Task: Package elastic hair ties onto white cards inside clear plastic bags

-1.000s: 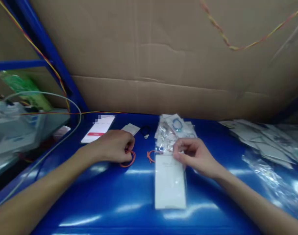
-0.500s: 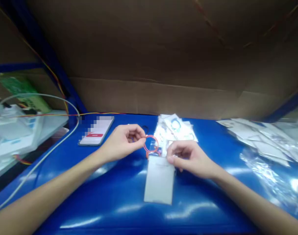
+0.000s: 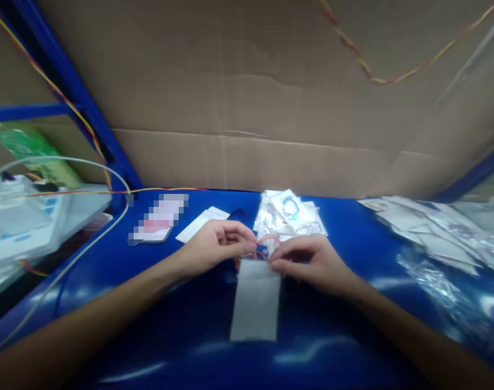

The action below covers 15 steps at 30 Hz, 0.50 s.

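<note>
"Left hand (image 3: 214, 245) first: what has it got?"

"It's pinching an orange cord loop (image 3: 268, 236). The loop pokes out just past the fingertips, in the gap before the right hand (image 3: 312, 260), above the top edge of one flat white packet (image 3: 255, 306)."

"And the right?"

"Thumb and fingers are closed on that packet's upper right corner. The packet reaches from there back toward the person, between the two forearms. I can't tell whether it touches the blue table (image 3: 182, 336)."

"Only one cord?"

"One orange arc shows plainly. More orange peeks out below the left fingertips, and I can't say whether it's the same cord."

"Count the rest for me."

"One phone (image 3: 160, 234) left of the hands, its screen partly pixelated. At least one white slip (image 3: 199, 223) behind the left wrist, then one dark cord (image 3: 236, 213), mostly hidden. One heap of packets (image 3: 267, 214) behind the hands, one blue ring-shaped bracelet (image 3: 290, 208) on top. Far right, a second heap (image 3: 426, 233) beside crumpled clear plastic (image 3: 437, 295); too blurred to count pieces."
</note>
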Motion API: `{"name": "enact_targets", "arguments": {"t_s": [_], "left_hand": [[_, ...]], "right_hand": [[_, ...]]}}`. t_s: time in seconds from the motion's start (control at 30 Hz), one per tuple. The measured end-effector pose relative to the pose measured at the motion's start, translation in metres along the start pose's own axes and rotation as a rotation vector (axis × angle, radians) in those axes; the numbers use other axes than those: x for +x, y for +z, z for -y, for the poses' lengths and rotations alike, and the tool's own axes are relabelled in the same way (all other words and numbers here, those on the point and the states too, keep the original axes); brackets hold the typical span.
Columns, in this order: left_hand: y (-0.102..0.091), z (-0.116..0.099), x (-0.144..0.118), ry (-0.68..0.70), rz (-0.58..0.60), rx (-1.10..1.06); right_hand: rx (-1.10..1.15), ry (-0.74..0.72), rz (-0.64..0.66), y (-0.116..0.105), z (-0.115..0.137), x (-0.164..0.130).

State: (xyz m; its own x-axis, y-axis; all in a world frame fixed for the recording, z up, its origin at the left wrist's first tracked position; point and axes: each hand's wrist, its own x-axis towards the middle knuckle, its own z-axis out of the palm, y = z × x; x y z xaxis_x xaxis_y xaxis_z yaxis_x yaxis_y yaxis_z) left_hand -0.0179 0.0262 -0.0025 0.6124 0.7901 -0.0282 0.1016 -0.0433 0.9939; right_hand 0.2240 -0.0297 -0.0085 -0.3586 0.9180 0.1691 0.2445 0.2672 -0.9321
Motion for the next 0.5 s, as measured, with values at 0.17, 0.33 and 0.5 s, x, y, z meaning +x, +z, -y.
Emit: {"name": "enact_targets", "arguments": {"t_s": [0.17, 0.33, 0.5], "left_hand": [[0.001, -0.001, -0.003, 0.038, 0.008, -0.096], [0.006, 0.000, -0.003, 0.015, 0.042, -0.297], [0.013, 0.004, -0.003, 0.004, -0.018, -0.196]], "right_hand": [[0.002, -0.020, 0.002, 0.001, -0.001, -0.001], [0.038, -0.015, -0.076, 0.004, -0.003, 0.000], [0.083, -0.015, -0.175, 0.004, -0.005, 0.001]]}}
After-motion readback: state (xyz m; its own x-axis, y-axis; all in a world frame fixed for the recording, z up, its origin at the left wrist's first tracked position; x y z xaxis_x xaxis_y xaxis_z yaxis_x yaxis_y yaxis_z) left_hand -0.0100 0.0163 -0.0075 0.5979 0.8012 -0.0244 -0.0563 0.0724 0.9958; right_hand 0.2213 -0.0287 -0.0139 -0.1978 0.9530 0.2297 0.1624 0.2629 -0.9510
